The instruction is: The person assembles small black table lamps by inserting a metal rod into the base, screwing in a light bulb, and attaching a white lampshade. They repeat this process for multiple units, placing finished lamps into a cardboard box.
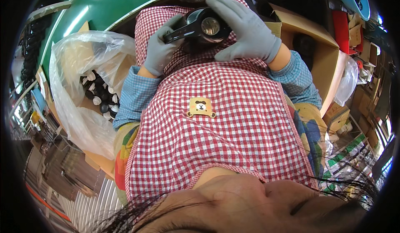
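Note:
In front of my lap is a glossy black part [195, 28] with a stubby handle-like arm and a round, shiny, metal-looking face. My left hand [160, 47], in a grey glove, is closed around the arm on its left side. On the other side, my right hand [246, 29], also gloved in grey, arches over the part with long fingers stretched along its top edge and the thumb spread well below. Whether the right fingertips press on it, I cannot tell. The part's underside is hidden against my red-and-white checked apron [216, 137].
To my left, a clear plastic bag [68, 91] lines a carton holding several black and white round pieces [102, 95]. An open cardboard box [310, 33] stands at my right, with a dark item inside. Beyond my knees runs a green surface [108, 2]. A blue rim [361, 2] shows far right.

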Demonstrator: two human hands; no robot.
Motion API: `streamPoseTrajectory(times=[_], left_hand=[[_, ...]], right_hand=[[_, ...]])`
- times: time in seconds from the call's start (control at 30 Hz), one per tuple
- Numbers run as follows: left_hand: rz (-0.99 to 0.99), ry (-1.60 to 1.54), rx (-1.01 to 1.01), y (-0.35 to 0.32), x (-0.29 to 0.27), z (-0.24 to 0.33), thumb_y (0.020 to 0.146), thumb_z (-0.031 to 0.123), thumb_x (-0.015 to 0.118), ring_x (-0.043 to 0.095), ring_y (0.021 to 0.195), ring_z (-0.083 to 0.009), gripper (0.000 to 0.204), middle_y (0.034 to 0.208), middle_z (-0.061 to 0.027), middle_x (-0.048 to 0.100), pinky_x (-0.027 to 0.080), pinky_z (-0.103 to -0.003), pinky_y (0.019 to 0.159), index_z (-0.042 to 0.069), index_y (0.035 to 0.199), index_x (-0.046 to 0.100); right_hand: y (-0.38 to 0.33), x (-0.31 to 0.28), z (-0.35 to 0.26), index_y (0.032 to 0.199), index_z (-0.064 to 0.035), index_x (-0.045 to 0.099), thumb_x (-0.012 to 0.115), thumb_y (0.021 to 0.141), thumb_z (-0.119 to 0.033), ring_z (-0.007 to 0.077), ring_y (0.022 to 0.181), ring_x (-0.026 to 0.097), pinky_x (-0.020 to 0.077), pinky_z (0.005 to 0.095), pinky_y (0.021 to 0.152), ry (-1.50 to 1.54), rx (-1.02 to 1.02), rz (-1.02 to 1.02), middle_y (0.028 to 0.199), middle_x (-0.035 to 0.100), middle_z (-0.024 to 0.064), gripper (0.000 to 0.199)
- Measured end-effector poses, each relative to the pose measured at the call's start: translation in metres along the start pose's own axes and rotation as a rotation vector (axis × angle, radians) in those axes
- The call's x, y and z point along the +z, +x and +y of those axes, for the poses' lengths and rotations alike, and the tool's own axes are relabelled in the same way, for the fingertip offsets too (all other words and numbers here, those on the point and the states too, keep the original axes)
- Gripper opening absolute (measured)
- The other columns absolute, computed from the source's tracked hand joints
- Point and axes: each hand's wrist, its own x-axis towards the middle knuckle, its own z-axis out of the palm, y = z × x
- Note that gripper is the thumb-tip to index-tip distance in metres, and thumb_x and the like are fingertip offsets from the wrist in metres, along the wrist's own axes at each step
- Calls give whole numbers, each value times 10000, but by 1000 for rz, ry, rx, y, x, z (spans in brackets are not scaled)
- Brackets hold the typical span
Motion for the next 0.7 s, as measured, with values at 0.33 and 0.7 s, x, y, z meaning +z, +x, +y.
streamPoseTrajectory(times=[0.33,0.7], left_hand=[[91,-26,22,24,-25,34,832,236,839,302,1535,-299,949,1645,-146,347,223,-417,1268,49,1602,317],[-192,-5,220,44,74,75,817,447,852,405,1451,-328,1102,1537,-224,428,291,-422,1222,-38,1587,228]], right_hand=[[-41,-21,48,1526,6,419,755,875,-388,313,1321,563,467,423,1124,1147,393,389,1438,572,168,832],[-73,51,74,1477,-110,526,453,979,-723,310,1334,555,464,497,1112,772,400,468,1444,601,94,793]])
